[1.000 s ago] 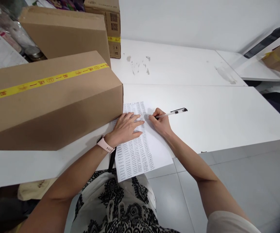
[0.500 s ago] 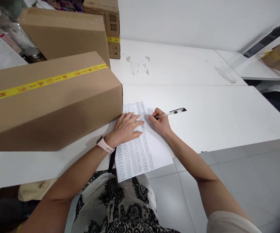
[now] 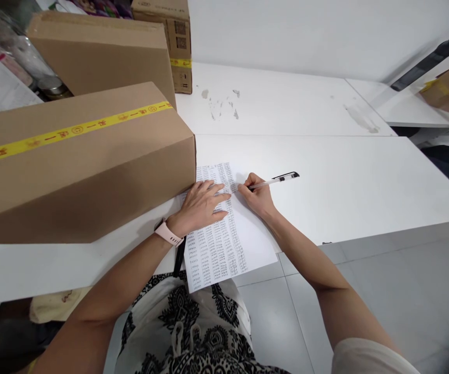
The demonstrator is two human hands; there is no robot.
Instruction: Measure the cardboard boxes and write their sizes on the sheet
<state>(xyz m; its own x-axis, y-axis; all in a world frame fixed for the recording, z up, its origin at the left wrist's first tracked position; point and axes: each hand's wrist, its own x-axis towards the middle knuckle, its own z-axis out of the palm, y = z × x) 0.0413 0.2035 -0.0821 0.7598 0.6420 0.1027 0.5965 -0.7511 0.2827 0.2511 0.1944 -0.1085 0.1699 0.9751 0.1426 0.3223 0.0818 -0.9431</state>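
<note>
Two hands barely shift: left hand point(image 3: 203, 208), loosely spread, rests on the sheet point(image 3: 230, 239); right hand point(image 3: 258, 195), curled closed, pinches the pen point(image 3: 282, 178); writing apparently advances little.

Bright, diffuse light; darkened lower-right corner
</note>
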